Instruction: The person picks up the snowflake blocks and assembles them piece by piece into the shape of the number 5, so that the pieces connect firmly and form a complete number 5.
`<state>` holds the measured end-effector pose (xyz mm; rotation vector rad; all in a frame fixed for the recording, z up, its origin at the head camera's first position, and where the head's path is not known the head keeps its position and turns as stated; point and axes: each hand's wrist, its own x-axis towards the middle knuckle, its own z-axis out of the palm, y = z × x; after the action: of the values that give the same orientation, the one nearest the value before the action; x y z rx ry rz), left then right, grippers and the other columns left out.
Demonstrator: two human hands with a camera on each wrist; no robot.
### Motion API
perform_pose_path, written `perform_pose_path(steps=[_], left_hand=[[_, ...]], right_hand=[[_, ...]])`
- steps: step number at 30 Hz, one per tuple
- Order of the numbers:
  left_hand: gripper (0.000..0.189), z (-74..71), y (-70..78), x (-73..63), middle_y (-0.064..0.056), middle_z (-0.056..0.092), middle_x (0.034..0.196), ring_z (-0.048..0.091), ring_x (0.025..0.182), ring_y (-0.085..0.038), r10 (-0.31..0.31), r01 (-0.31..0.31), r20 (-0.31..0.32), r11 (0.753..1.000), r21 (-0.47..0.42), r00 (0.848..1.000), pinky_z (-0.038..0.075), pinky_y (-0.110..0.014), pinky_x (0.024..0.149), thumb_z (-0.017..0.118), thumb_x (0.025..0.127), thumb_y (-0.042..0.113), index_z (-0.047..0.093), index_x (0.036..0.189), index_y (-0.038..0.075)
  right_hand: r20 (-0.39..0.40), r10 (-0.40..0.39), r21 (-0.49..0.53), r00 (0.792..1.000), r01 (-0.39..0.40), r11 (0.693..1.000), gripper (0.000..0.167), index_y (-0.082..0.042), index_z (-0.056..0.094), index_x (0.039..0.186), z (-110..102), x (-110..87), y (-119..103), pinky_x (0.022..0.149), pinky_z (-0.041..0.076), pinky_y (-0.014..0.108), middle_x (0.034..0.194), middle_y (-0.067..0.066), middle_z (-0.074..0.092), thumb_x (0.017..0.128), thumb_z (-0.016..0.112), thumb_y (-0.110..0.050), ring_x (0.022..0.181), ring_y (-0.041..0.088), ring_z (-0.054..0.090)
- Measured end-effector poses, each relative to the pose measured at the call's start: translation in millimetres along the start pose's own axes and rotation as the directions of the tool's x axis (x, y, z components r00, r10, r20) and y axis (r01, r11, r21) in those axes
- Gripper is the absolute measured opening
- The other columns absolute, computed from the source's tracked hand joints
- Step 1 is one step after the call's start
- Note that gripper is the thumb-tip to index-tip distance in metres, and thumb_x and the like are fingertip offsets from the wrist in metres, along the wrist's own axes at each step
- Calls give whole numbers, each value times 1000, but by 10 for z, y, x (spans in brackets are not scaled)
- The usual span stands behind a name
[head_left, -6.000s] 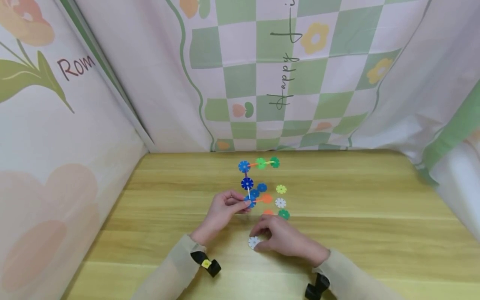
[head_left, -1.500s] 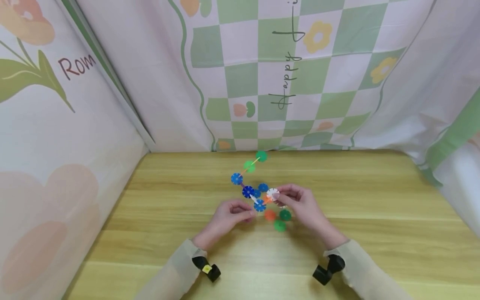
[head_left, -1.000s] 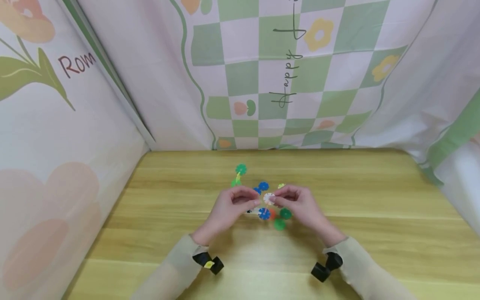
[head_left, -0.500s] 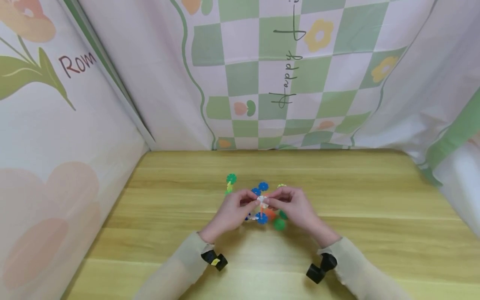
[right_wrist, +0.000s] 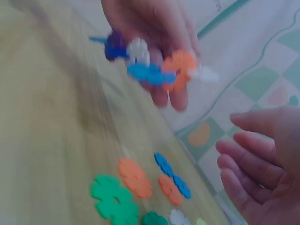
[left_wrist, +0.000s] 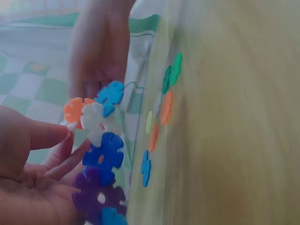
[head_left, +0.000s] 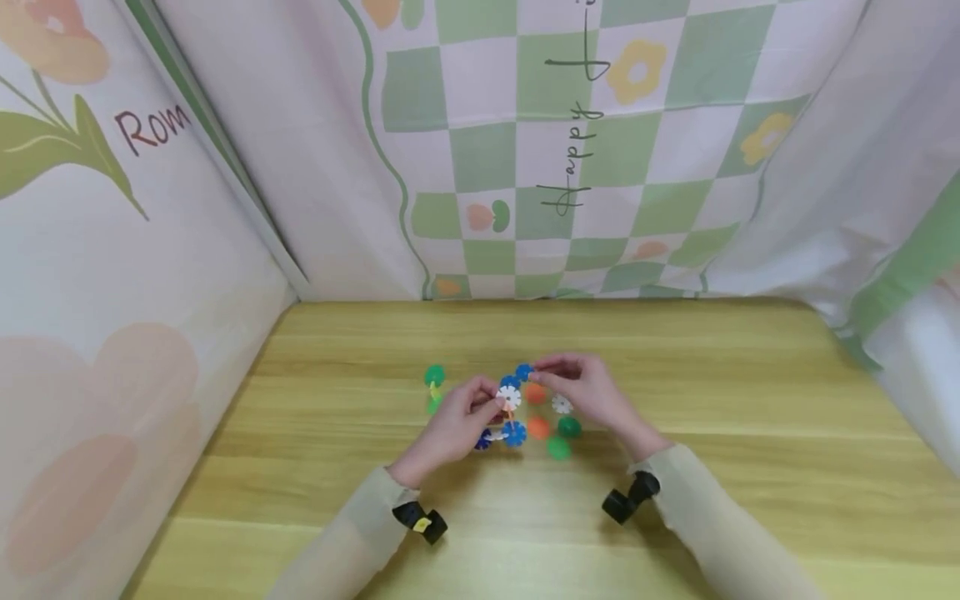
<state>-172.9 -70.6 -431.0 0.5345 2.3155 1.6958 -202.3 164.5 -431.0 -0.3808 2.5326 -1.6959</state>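
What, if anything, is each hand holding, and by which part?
The left hand pinches the chain of slotted discs by the white disc at its end. The right hand holds nothing.

In the head view my left hand (head_left: 453, 425) hides the stretch of the chain (head_left: 514, 434) between its light green disc (head_left: 433, 406) and its dark blue disc (head_left: 482, 440); my right hand (head_left: 588, 392) covers the yellow disc (right_wrist: 200, 221), of which the right wrist view catches only a sliver. The left wrist view cuts the chain off at a light blue disc (left_wrist: 112, 216); the right wrist view crops a white disc (right_wrist: 178, 217) and a dark green disc (right_wrist: 153, 219) along its bottom edge; there the chain is too blurred for me to make out how its slots fit.
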Motion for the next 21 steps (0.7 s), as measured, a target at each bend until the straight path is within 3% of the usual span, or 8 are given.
perform_pose_path(steps=[6,10,16,21], left_hand=[[9,-8,-11,4,-13,74,100,72,86,-22,-6,8,18,997,-75,1000,60,-33,77,51,108,9,51,110,1],[13,2,-6,6,-12,75,101,71,84,-21,10,-9,14,997,-79,1000,59,-32,74,52,108,11,53,115,0],[19,5,28,-2,-9,75,97,70,84,-19,-2,2,3,998,-57,1000,59,-32,71,54,108,16,57,119,1],[18,16,32,-6,-11,73,93,70,82,-24,-2,1,-7,997,-81,1000,59,-35,70,55,107,14,59,116,-1]], right_hand=[[12,39,-219,999,-36,975,39,-1,69,124,4,304,112,85,57,41,111,9,71,94,77,-25,100,26,66],[44,65,-308,997,-48,950,42,0,69,123,36,427,214,88,55,44,114,12,69,91,79,-25,102,27,64],[61,43,-368,997,-18,930,32,1,73,113,99,503,286,79,54,39,103,11,64,89,81,-19,92,25,59],[47,64,-353,997,-43,935,28,1,71,110,118,495,269,79,54,39,102,11,63,89,80,-14,92,25,59]])
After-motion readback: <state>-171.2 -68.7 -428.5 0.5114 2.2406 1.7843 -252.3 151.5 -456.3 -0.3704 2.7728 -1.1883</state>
